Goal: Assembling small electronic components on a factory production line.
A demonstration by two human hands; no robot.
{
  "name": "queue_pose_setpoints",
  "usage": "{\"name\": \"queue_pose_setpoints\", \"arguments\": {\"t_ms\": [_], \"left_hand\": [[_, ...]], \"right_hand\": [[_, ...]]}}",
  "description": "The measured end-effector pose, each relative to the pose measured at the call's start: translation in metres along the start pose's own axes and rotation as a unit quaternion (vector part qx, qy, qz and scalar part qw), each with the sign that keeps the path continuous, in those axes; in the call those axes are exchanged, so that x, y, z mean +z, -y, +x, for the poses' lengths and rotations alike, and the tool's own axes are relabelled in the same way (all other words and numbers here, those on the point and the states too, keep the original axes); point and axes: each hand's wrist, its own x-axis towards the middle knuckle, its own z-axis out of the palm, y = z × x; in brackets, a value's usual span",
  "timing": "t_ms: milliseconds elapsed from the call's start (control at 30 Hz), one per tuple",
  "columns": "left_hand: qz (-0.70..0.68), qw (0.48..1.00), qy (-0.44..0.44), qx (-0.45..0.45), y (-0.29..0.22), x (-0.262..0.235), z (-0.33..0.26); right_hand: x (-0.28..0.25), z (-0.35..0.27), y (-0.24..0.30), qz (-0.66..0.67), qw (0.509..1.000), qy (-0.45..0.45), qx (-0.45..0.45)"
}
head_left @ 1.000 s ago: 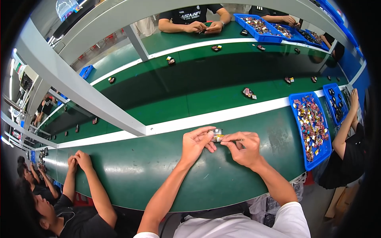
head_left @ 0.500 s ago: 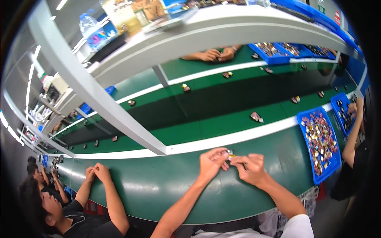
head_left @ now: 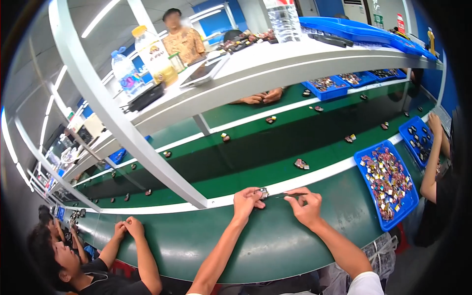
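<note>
The left hand [head_left: 247, 202] pinches the part [head_left: 264, 192] at its fingertips, between both hands. The right hand [head_left: 307, 208] grips a thin tool [head_left: 297, 194], long axis roughly crosswise, pointing left toward the part, apparently not touching.

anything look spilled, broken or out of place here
Nothing looks clearly spilled or broken. Mildly odd: a loose pile of small parts on the shelf, seemingly outside any tray, beside a clear bottle. The left hand holding a small part and the right hand a thin tool look ordinary.
</note>
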Motion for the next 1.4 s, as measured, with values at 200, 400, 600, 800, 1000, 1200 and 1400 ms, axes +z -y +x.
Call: {"name": "queue_pose_setpoints", "arguments": {"t_ms": [200,400,600,800,1000,1200,1400], "left_hand": [[0.033,0.995,-0.084,0.051,-0.002,-0.028,0.073],[0.179,0.973,-0.135,0.052,-0.006,-0.051,0.089],[0.5,0.814,-0.245,0.168,-0.005,-0.057,0.086],[0.402,0.852,-0.156,0.297,-0.039,-0.093,0.075],[0.266,0.952,0.086,0.126,-0.057,0.033,0.087],[0.291,0.944,0.14,0.063,-0.036,0.094,0.119],[0.354,0.925,0.132,0.03,-0.03,0.091,0.137]], "right_hand": [[-0.002,-0.01,-0.02,0.022,0.994,-0.022,0.101],[0.0,-0.014,-0.018,0.014,0.998,-0.015,0.062],[-0.007,-0.015,-0.025,-0.029,0.997,0.0,0.077],[0.017,-0.001,-0.011,-0.005,0.999,0.003,0.051],[-0.002,-0.008,-0.021,-0.032,0.998,0.013,0.057],[-0.005,-0.013,-0.021,-0.054,0.996,0.014,0.071],[0.001,-0.012,-0.019,-0.052,0.996,0.025,0.07]]}}
